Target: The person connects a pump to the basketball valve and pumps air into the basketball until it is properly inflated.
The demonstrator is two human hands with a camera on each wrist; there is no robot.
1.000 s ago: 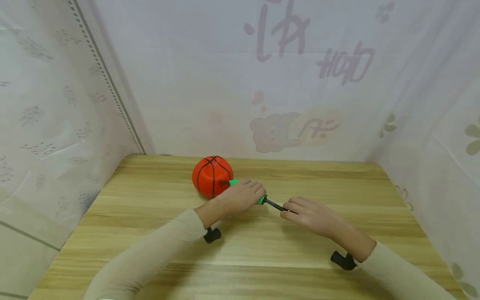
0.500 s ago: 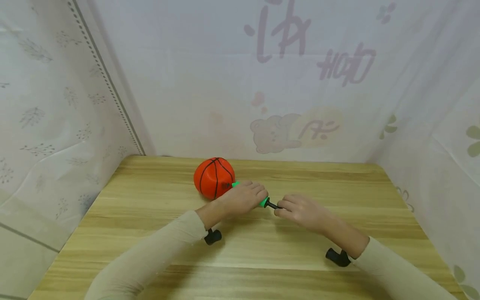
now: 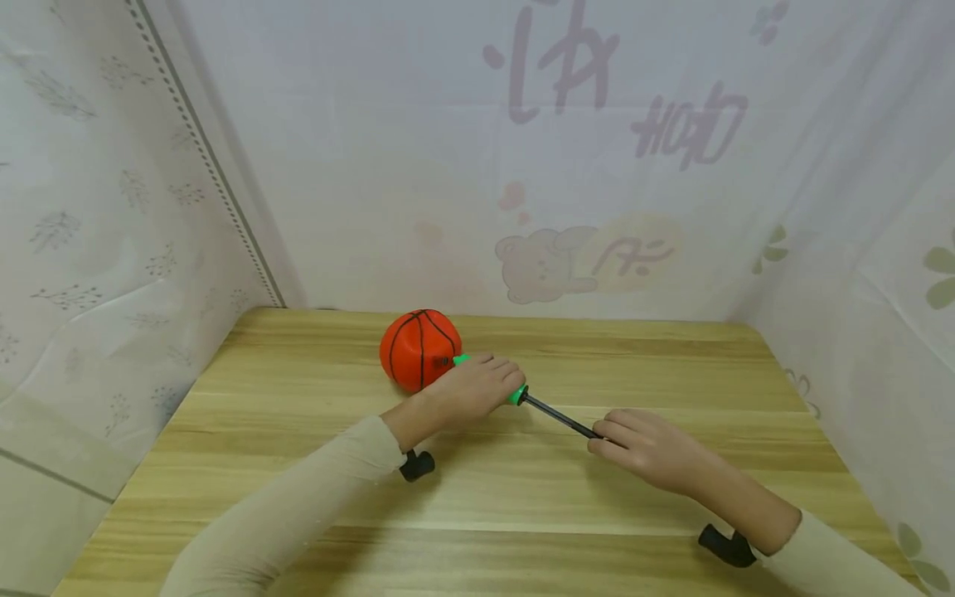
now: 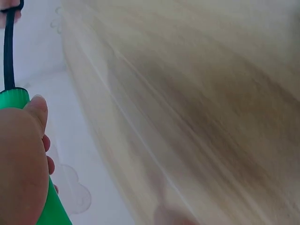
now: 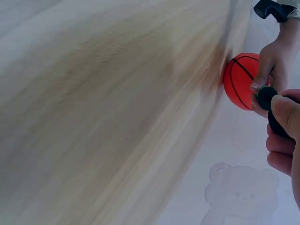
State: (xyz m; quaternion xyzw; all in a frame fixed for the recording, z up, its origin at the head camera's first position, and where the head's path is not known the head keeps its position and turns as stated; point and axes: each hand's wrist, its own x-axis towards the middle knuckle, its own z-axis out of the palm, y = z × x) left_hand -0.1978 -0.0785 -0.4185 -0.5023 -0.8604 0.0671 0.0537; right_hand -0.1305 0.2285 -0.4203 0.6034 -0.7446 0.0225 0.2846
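Gripping one green pump (image 4: 54, 208) in the left fingers (image 3: 507, 371), clutching one black handle (image 5: 278, 123) in the right fingers (image 3: 618, 432), with one rod (image 3: 555, 414) between! Spotting one red ball (image 3: 412, 352) just past the left fingers!

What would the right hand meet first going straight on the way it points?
Along the dark rod, the right hand would probably meet the green pump barrel, gripped by the left hand; depth is unclear.

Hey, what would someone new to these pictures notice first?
First, the red ball with black lines near the far edge of the wooden table. Then the green pump held in the left grip beside it, its black rod running to the right grip.
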